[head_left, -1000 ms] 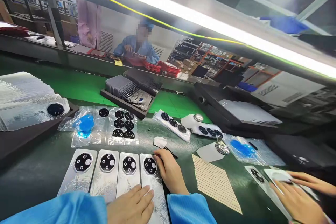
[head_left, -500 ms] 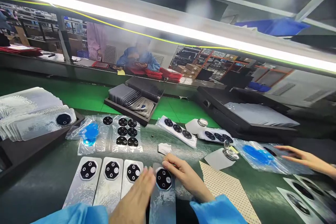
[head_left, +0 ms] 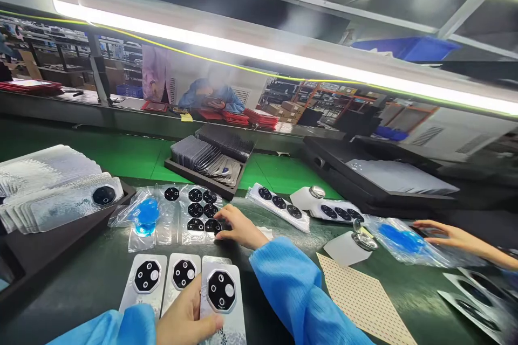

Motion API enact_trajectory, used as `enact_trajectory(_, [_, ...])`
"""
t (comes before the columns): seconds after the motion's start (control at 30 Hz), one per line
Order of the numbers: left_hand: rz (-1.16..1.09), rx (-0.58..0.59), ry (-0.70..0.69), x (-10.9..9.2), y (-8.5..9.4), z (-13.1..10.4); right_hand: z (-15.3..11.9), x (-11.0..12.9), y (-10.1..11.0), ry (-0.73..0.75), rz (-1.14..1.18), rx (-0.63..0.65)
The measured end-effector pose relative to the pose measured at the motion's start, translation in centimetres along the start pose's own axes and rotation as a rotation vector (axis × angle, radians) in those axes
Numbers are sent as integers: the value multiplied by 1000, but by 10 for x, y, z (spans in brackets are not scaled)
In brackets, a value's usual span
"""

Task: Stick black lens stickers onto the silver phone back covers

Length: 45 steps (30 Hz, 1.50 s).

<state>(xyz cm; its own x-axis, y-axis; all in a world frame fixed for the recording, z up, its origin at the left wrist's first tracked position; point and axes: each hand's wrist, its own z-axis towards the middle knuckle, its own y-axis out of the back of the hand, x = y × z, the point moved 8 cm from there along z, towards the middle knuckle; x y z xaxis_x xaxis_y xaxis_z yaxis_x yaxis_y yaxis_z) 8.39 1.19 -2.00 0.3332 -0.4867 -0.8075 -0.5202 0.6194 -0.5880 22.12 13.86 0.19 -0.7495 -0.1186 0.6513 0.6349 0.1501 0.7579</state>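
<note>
Near the bottom centre, my left hand [head_left: 186, 315] grips a silvery phone back panel [head_left: 232, 329] with a black octagonal camera piece, held over another panel. Two similar panels lie to its left, one of them the leftmost panel [head_left: 135, 302]. My right hand [head_left: 238, 226] reaches over the clear sheet [head_left: 186, 232] of round black pieces. Its thumb and fingers are apart at the lower right black piece [head_left: 212, 226]; whether they touch it is unclear. A blue film [head_left: 146, 216] in clear plastic sits left of that sheet.
White bottles with metal tops [head_left: 348, 248] and a dotted beige sheet [head_left: 364, 302] stand to the right. Another person's hand [head_left: 457, 237] is at a blue-film bag [head_left: 400, 237]. Dark panel trays [head_left: 202, 177] line the back; a stacked tray [head_left: 81, 226] is left.
My right hand has left the panel and moved up and left to the black pieces. My left hand now holds that panel, shifted left over its neighbour. The other person's hand has moved slightly left.
</note>
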Motion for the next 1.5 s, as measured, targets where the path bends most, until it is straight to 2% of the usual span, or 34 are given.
enact_trajectory(0.2, [93,105,-18,6,2,2,16,-6,-13,-37,-109,87])
enact_trajectory(0.47, [238,93,-40,16,13,-3,30,-11,-21,-32,-112,145])
enact_trajectory(0.97, [245,68,-3,13,12,-3,-8,10,-22,144,-71,-45])
enact_trajectory(1.1, [182,70,-11,11,10,-4,-14,12,-14,165,-55,-92])
enact_trajectory(1.2, [194,-14,23,10,16,-3,-31,17,4,156,-44,-156])
enact_trajectory(1.27, [193,-76,50,8,20,-2,-52,23,18,154,-17,-220])
enact_trajectory(1.33, [176,-90,53,4,20,-1,-76,28,27,166,33,-274])
enact_trajectory(1.4, [161,-73,38,-1,18,1,-98,31,25,167,91,-279])
enact_trajectory(1.5, [169,-82,30,-5,17,3,-121,29,7,142,163,-225])
